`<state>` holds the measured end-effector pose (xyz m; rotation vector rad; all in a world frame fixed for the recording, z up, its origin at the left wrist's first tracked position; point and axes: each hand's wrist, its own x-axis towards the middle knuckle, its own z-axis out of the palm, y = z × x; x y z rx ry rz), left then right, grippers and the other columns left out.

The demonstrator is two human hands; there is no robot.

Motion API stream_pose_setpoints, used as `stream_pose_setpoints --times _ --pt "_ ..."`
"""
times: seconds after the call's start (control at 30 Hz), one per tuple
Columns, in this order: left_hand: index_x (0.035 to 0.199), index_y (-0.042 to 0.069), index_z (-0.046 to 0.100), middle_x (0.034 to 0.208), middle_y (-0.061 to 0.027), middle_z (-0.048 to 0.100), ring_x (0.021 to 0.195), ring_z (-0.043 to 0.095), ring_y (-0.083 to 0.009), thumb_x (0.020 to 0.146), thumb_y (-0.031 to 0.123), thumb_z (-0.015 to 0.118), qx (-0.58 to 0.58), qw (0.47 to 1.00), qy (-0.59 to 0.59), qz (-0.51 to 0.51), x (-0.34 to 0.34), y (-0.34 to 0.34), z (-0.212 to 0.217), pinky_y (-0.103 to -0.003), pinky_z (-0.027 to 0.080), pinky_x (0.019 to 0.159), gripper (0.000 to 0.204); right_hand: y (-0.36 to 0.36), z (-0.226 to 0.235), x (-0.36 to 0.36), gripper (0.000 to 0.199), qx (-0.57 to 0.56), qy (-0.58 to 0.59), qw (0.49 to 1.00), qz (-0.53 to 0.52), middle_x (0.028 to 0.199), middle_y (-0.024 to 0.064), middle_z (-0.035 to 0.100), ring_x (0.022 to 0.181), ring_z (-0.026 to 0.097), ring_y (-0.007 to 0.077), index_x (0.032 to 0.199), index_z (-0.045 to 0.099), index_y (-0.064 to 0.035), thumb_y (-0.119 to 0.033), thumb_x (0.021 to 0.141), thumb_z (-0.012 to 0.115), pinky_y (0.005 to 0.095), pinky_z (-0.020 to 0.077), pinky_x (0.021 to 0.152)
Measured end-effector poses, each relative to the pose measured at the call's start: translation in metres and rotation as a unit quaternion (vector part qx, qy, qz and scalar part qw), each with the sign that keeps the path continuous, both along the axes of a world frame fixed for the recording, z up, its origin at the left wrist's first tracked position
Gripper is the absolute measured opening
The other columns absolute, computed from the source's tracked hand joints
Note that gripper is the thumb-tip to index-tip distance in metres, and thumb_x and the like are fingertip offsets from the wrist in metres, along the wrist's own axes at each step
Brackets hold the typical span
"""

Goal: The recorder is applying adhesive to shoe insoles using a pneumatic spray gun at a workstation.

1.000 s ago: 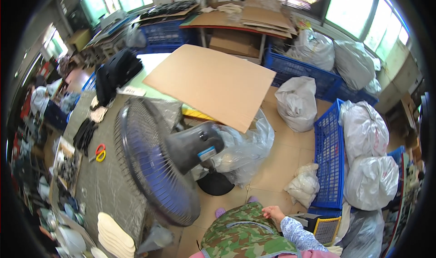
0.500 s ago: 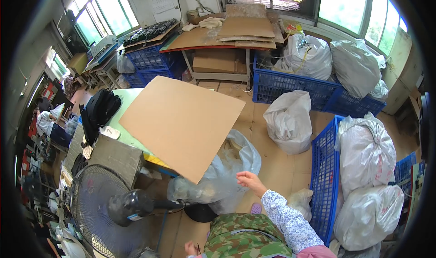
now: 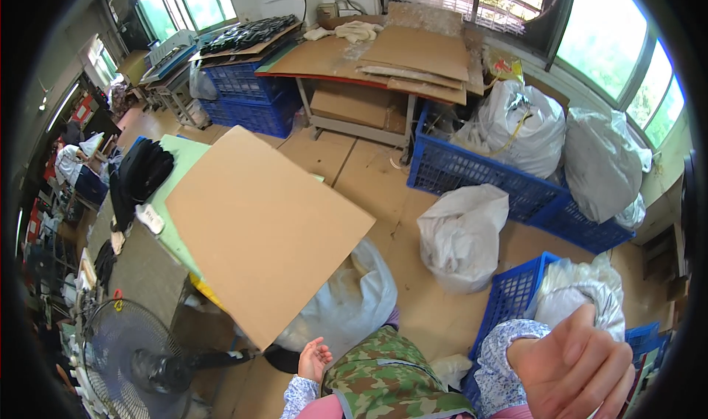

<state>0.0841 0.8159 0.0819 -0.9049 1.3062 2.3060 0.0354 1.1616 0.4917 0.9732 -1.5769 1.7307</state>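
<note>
My left hand is low in front of my camouflage apron, its fingers apart and nothing in them. It is nearest the lower corner of a large brown cardboard sheet, without touching it. The sheet lies on a pale green table top and overhangs its near right edge. Beneath that overhang is a bluish plastic bag. My right hand is raised close to the camera at the lower right, fingers curled in and nothing seen in them. It covers part of a stuffed white bag behind it.
A standing fan is at the lower left, beside black pieces piled on the table. Blue crates with stuffed bags line the right side. A white sack stands on the floor. Cardboard sheets lie on the back table.
My right hand has come from beside the plastic bag up towards the camera at the right. My left hand has risen and its fingers have spread. The view has turned; the cardboard remains on the table.
</note>
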Motion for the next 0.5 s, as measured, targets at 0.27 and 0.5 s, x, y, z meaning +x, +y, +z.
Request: stream_pose_setpoints --times 0.27,0.5 --pt "0.111 0.003 0.056 0.091 -0.0083 0.062 0.086 0.062 -0.0205 0.094 0.009 0.053 -0.062 0.907 0.387 -0.155 -0.193 0.152 0.195 -0.036 0.05 0.078 0.019 0.076 0.02 -0.137 0.025 0.006 0.093 0.993 -0.067 0.083 -0.0183 0.054 0.075 0.052 0.0015 0.101 0.067 -0.032 -0.023 0.08 0.077 0.0367 0.0296 0.097" --pt "0.09 0.013 0.043 0.08 0.0009 0.042 0.07 0.046 -0.0145 0.085 0.016 0.065 -0.086 0.604 0.785 0.109 -0.303 0.249 0.357 -0.033 0.038 0.071 0.023 0.136 0.009 -0.251 0.012 -0.023 0.158 0.975 -0.154 0.077 -0.0186 0.056 0.073 0.054 -0.0006 0.093 0.066 -0.0293 -0.021 0.084 0.067 0.0357 0.031 0.094"
